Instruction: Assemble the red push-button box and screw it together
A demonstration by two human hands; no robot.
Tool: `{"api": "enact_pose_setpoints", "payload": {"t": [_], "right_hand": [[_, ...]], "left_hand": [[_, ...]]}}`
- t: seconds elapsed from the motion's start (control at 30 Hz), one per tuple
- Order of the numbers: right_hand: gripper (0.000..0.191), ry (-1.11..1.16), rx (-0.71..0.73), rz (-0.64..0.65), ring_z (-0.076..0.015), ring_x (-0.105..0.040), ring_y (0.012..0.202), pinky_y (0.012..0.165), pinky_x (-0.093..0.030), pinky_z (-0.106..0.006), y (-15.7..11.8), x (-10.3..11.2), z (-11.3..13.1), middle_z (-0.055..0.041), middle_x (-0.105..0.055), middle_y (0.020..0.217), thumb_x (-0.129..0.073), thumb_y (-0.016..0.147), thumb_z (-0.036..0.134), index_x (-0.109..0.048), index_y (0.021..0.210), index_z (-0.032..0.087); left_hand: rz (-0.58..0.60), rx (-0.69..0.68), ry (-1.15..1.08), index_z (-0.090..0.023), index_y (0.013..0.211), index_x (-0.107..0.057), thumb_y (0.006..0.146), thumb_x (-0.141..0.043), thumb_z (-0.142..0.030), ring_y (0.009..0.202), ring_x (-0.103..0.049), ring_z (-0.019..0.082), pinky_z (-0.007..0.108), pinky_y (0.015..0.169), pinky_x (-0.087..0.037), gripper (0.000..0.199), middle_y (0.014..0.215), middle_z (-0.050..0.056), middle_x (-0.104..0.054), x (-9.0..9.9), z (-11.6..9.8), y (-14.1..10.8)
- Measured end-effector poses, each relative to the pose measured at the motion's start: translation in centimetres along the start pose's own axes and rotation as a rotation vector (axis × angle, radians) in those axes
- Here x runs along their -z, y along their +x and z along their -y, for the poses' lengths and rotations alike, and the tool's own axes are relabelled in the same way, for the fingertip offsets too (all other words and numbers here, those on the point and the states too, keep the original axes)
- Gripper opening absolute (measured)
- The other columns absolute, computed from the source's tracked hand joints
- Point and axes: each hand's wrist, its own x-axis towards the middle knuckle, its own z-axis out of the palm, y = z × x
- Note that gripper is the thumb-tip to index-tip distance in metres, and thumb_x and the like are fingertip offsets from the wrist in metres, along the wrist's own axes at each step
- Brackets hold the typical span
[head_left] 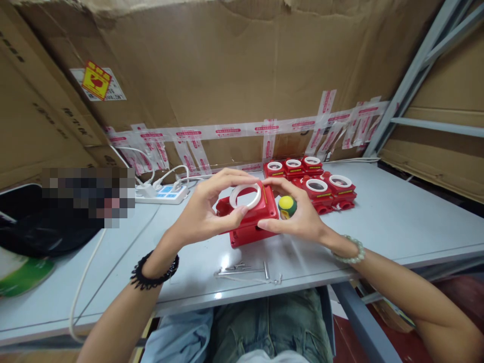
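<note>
A red housing with a white ring on its upper part is held between both hands above the table. My left hand wraps its left side, thumb across the ring's lower edge. Around the right side closes my right hand, thumb on the lower front. A screwdriver handle, yellow and green, shows inside the curve of the right hand; whether the palm touches it I cannot tell. Below lie a metal T-shaped tool and small screws.
Several red housings with white rings stand at the back right of the table. A white power strip with plugs is at the back left, near a black bag-like object. A white cable runs down the left. Cardboard stands behind.
</note>
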Motion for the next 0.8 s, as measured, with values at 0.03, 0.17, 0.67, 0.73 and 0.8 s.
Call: {"api": "enact_pose_setpoints", "payload": {"t": [0.03, 0.17, 0.67, 0.73, 0.8], "right_hand": [[0.069, -0.002, 0.003, 0.003, -0.0199, -0.065, 0.105, 0.093, -0.054, -0.032, 0.0, 0.01, -0.02, -0.0062, -0.066, 0.117, -0.087, 0.058, 0.031, -0.056, 0.118, 0.019], [0.069, 0.024, -0.005, 0.006, -0.0196, -0.066, 0.104, 0.092, -0.055, -0.03, -0.04, -0.01, 0.02, -0.0064, -0.066, 0.117, -0.088, 0.058, 0.03, -0.056, 0.118, 0.019], [0.068, -0.008, 0.021, -0.009, -0.0203, -0.066, 0.103, 0.091, -0.055, -0.032, -0.07, 0.02, 0.21, -0.0054, -0.066, 0.114, -0.087, 0.058, 0.03, -0.056, 0.118, 0.02], [0.068, -0.023, 0.028, -0.008, -0.0208, -0.066, 0.103, 0.091, -0.055, -0.033, -0.06, -0.02, 0.23, -0.0059, -0.066, 0.115, -0.087, 0.058, 0.031, -0.056, 0.118, 0.02], [0.068, -0.04, 0.031, -0.007, -0.0215, -0.066, 0.103, 0.091, -0.055, -0.034, -0.03, -0.06, 0.24, -0.006, -0.066, 0.115, -0.087, 0.058, 0.032, -0.056, 0.118, 0.02]], "left_hand": [[0.031, 0.002, -0.042, -0.027, 0.122, -0.065, 0.081, -0.066, -0.014, 0.117, -0.058, 0.024, 0.038, 0.1, -0.048, 0.043, 0.123, 0.007, -0.064, 0.06, -0.07, -0.05], [0.054, 0.031, -0.106, -0.028, 0.131, -0.058, 0.083, -0.064, -0.016, 0.132, -0.048, 0.027, 0.042, 0.109, -0.042, 0.049, 0.139, 0.007, -0.056, 0.16, -0.38, -0.19], [-0.072, 0.06, 0.224, -0.021, 0.111, -0.067, 0.08, -0.073, -0.034, 0.089, -0.061, 0.019, 0.033, 0.079, -0.049, 0.035, 0.101, 0.006, -0.069, -0.1, -0.53, 0.04], [-0.079, 0.07, 0.262, -0.02, 0.109, -0.066, 0.079, -0.073, -0.037, 0.086, -0.06, 0.019, 0.033, 0.077, -0.048, 0.035, 0.099, 0.005, -0.069, -0.16, -0.6, 0.07], [-0.083, 0.076, 0.295, -0.02, 0.106, -0.066, 0.078, -0.073, -0.04, 0.086, -0.059, 0.019, 0.033, 0.077, -0.048, 0.035, 0.098, 0.005, -0.068, -0.2, -0.67, 0.08]]}}
